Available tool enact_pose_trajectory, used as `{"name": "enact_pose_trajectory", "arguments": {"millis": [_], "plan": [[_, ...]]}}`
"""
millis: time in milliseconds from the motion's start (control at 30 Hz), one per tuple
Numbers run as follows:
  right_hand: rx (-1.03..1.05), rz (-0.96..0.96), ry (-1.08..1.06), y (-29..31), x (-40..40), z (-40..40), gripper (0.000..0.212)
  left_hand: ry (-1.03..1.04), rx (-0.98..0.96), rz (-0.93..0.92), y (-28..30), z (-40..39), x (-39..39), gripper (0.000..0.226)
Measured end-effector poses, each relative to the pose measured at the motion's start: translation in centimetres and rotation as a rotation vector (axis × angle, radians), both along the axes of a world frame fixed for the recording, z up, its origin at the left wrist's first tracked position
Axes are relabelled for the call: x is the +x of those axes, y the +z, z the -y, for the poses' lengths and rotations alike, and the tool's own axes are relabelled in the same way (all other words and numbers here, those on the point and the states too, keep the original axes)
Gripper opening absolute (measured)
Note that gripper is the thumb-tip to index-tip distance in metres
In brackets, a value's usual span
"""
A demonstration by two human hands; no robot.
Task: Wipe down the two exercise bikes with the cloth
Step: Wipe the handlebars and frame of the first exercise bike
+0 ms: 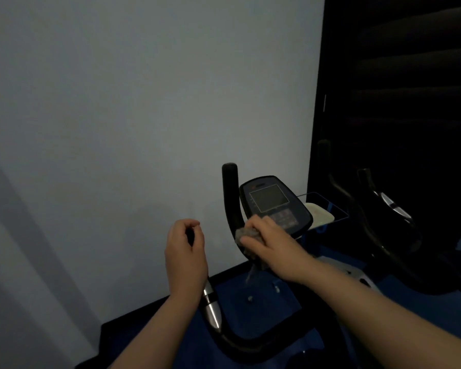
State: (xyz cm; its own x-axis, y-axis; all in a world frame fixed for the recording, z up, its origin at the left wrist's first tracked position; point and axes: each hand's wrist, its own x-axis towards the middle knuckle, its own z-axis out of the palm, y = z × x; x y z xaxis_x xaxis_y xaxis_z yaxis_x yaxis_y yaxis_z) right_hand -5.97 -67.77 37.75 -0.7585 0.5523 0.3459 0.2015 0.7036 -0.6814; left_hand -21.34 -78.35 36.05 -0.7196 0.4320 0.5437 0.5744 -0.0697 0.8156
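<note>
An exercise bike stands against the wall, with a black console (pixel 274 202) and black handlebars (pixel 232 193). My left hand (pixel 185 251) grips the near handlebar grip, just above its silver pulse sensor (pixel 212 306). My right hand (pixel 264 241) holds a grey cloth (pixel 244 235) and presses it on the handlebar bend beside the console's lower left corner. Part of the cloth hangs down below my hand. A second bike's handlebars (pixel 341 190) show dimly at the right.
A pale wall (pixel 117 129) fills the left and centre. A dark panel (pixel 397 89) covers the right. Behind the console sits a tray with a pale object (pixel 321 213). The floor (pixel 250 296) is blue with a black skirting strip.
</note>
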Motion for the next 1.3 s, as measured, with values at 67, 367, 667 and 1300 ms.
{"name": "enact_pose_trajectory", "arguments": {"millis": [67, 367, 667, 1300], "plan": [[-0.008, -0.029, 0.040, 1.4, -0.4, -0.9, 0.016, 0.002, -0.001, 0.005, -0.1, -0.1, -0.1, 0.011], [0.150, -0.025, 0.043, 1.4, -3.0, -1.0, 0.015, -0.005, -0.004, 0.017, 0.2, 0.2, 0.2, 0.010], [-0.032, -0.361, -0.102, 2.0, -5.5, -1.0, 0.017, 0.001, -0.002, 0.003, 0.2, 0.3, 0.3, 0.012], [-0.197, -0.501, -0.444, 5.3, -8.3, -2.0, 0.007, 0.019, -0.010, 0.013, 0.3, 0.1, 0.5, 0.011]]}}
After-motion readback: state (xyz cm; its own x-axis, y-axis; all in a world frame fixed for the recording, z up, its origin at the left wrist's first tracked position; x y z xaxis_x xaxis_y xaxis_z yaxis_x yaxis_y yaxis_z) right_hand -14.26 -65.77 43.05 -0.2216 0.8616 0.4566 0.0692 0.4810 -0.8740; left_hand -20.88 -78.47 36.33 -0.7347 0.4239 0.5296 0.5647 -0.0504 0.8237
